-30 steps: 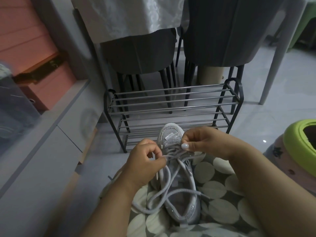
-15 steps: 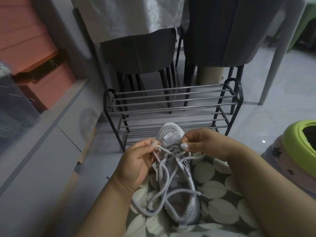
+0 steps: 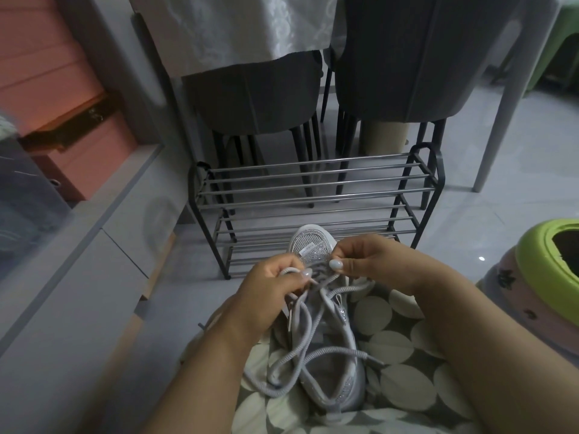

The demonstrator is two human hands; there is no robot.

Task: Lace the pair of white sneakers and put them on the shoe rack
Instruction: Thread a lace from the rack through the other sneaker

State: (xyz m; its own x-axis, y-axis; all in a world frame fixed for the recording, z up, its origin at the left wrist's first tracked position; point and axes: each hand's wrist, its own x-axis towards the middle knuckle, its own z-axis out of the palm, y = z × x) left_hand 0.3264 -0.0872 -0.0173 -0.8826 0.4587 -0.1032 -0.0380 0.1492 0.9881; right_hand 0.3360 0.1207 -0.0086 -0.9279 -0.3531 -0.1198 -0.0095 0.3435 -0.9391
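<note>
A white sneaker with a sparkly mesh toe lies on my lap, toe pointing away from me. Its long grey-white lace loops loosely over the opening and down the left side. My left hand pinches a length of the lace at the sneaker's left eyelets. My right hand pinches the lace at the front eyelets, just behind the toe. A metal shoe rack with two tiers of bars stands on the floor right beyond the toe, nothing on it. Only one sneaker is in view.
Two dark chairs and a table with a white cloth stand behind the rack. A grey low cabinet runs along the left. A green and pink plastic stool sits at the right. My lap wears circle-patterned fabric.
My left hand drew the lace out to the left, then came back in toward the eyelets. My right hand stayed at the front eyelets.
</note>
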